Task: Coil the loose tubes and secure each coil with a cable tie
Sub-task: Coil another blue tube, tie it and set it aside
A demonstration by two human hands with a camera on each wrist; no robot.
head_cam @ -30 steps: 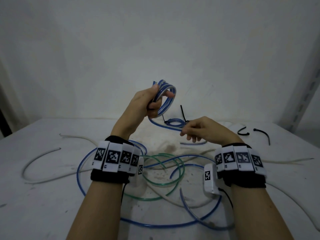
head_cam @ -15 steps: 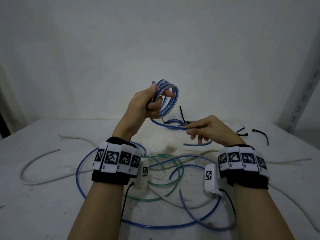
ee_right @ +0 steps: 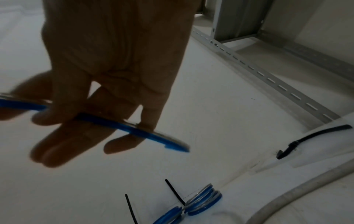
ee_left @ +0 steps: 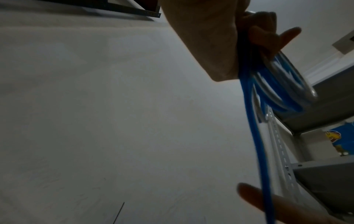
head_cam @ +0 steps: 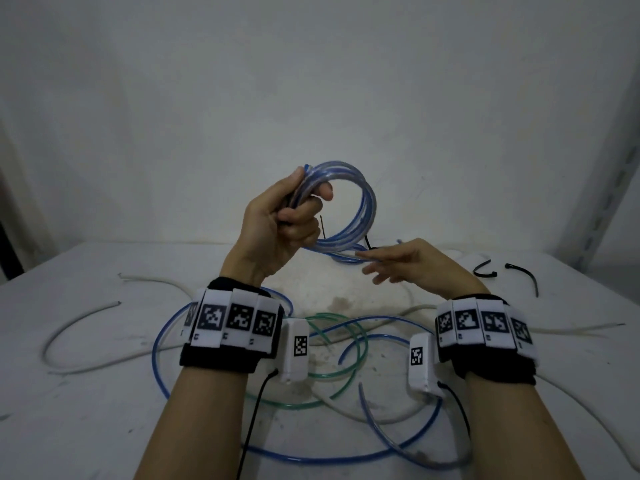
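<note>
My left hand is raised above the table and grips a coil of blue tube with several loops; the same coil hangs from its curled fingers in the left wrist view. The coil's free tail runs down and right to my right hand. That hand pinches the tail lightly near the tube's end between thumb and forefinger, with the other fingers spread nearly straight. A finished blue coil with black cable ties lies on the table behind my hands.
Loose black cable ties lie at the right rear of the white table. A green tube, a long blue tube and white tubes sprawl under my wrists. A metal shelf upright stands at the right.
My left hand has turned the coil so that its ring faces me more. My right hand has slid along the tail toward its end, and its lower fingers have spread.
</note>
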